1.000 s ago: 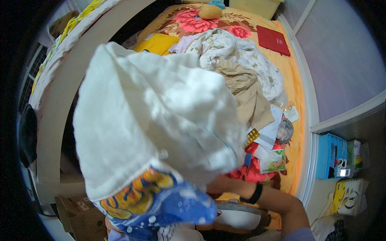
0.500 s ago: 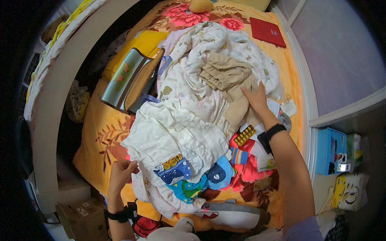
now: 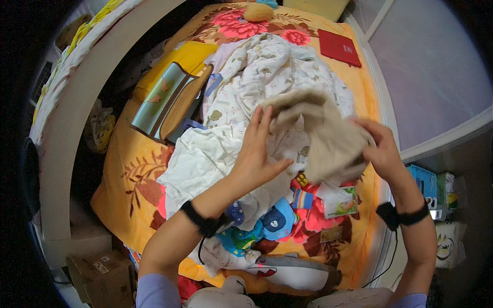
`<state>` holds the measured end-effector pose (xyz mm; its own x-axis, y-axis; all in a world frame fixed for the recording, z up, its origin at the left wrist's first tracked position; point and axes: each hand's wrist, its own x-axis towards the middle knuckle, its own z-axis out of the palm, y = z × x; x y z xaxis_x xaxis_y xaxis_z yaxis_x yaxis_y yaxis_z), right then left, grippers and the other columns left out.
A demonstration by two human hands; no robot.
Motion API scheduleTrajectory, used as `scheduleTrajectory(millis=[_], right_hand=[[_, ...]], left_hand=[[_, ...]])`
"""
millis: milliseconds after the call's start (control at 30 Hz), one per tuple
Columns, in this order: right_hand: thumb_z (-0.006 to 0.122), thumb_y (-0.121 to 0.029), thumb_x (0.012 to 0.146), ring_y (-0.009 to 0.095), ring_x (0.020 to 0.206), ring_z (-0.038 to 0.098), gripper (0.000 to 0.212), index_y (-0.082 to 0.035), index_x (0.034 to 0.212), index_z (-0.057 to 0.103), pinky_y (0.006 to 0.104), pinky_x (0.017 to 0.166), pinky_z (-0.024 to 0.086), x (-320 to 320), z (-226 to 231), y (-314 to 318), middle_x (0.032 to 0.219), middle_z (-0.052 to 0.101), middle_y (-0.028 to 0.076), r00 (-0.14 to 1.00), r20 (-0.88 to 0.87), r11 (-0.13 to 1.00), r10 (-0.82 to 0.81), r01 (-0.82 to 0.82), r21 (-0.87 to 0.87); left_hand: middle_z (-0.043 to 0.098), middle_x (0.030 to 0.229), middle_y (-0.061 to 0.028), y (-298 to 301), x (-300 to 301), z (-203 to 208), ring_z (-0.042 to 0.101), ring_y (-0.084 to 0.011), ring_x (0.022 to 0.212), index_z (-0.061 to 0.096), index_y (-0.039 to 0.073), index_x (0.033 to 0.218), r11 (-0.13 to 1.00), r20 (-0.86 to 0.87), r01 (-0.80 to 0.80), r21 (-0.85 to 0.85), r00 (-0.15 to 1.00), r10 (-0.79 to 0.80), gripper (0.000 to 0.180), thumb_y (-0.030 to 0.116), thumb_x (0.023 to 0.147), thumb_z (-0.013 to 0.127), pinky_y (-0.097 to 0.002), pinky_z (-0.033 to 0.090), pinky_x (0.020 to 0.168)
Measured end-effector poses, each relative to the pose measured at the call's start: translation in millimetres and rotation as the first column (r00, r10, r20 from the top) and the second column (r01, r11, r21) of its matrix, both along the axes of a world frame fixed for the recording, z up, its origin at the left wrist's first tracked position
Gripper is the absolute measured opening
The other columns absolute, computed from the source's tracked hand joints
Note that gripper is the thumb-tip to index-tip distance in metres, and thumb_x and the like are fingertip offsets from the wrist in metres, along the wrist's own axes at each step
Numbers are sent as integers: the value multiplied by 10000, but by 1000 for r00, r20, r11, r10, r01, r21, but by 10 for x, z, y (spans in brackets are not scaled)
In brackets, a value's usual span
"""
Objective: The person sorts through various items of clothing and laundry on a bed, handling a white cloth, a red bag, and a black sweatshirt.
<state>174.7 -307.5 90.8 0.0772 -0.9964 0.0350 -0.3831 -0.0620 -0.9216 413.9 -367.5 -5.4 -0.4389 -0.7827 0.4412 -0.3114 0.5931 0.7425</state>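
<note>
A pair of beige trousers [image 3: 336, 138], blurred by motion, is lifted off a heap of bedding. My right hand [image 3: 382, 149] is closed on its right side. At the left end of the trousers is my left hand [image 3: 257, 154], fingers stretched out and thumb apart, its fingertips at the fabric's edge. Beneath lies a white patterned blanket [image 3: 280, 61]. A plain white cloth [image 3: 197, 156] spreads under my left forearm. Below it are a blue cloth piece with an animal face [image 3: 280, 223] and a green-and-blue printed cloth [image 3: 239, 241].
A light-blue and brown bag [image 3: 164, 102] lies at the left beside a yellow cushion [image 3: 187, 61]. A red flat case [image 3: 339, 47] is at the far right. Near my right arm are a striped cloth [image 3: 303, 198] and a picture packet [image 3: 340, 201]. A grey-and-white plush [image 3: 292, 272] lies closest.
The trousers have come up off the blanket in my right hand. My left hand has moved from the white cloth's near left corner up and right to the trousers.
</note>
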Motion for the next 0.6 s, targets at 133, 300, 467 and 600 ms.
scheduleTrajectory(millis=[133,300,467,600], right_hand=[[379,86,544,123,819,538,515,-20,986,621,210,755,392,-132,411,664,886,598,60,964,-123,952,234,-202,229],[367,96,526,121,773,508,541,-37,979,631,201,727,365,-553,144,1154,822,579,55,995,-97,978,3,17,208],[474,86,605,232,865,526,480,-76,1040,593,286,737,426,-975,-233,1356,842,561,89,710,-701,981,-68,177,85],[626,-18,617,300,884,503,321,-77,930,587,365,731,441,-1518,-522,1418,872,543,93,400,-786,880,-471,154,-449]], left_hand=[[380,1265,-156,-254,-300,-306,356,-353,1155,345,82,1278,994,284,58,-95,958,-29,758,98,599,682,-396,269,995],[470,1153,-147,-212,-493,-520,405,-345,1092,550,53,1022,827,395,563,6,758,-519,436,106,599,642,-411,339,912],[571,807,-161,-75,-454,-445,543,-353,768,546,71,868,766,477,581,276,609,-634,316,257,625,624,-411,431,681],[563,744,-109,-100,-469,283,555,-305,684,501,94,879,954,335,290,-73,908,-251,321,190,638,690,-384,431,589]])
